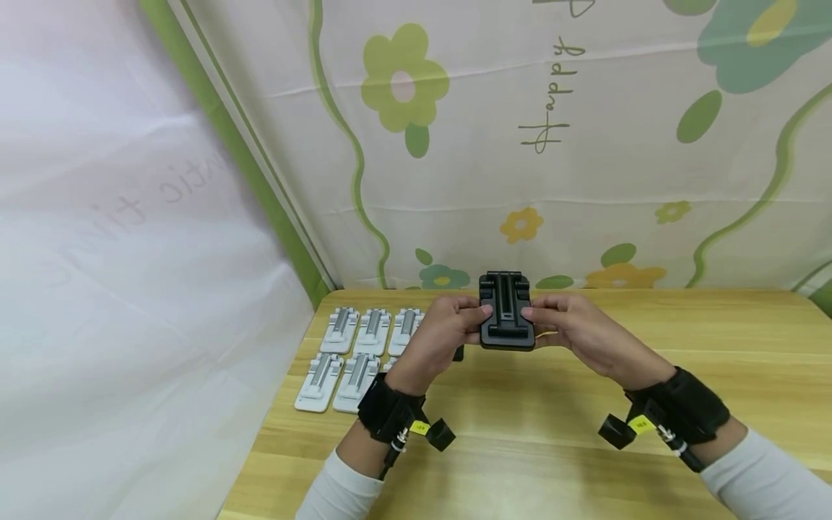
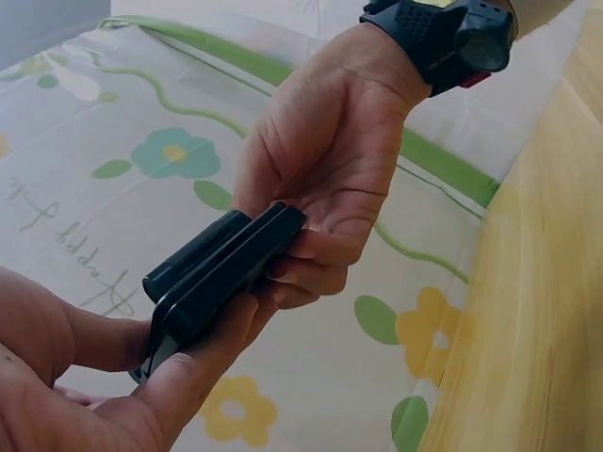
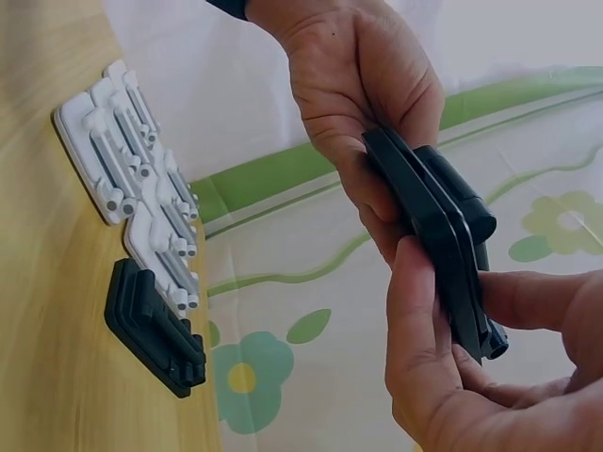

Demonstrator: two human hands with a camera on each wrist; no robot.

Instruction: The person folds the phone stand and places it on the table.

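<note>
Both hands hold up a black folding phone stand, folded flat, above the table's far part. Its hinged arm and bars face me in the head view. My left hand pinches its left edge, thumb on the front and fingers behind. On the opposite edge my right hand grips in the same manner. From the side, the stand looks thick and closed in the left wrist view. A second black stand lies on the table, mostly hidden behind my left hand in the head view.
Several white folded phone stands lie in two rows at the left of the wooden table. My left forearm covers part of them. A flower-printed cloth rises behind the table, and a white cloth hangs at the left.
</note>
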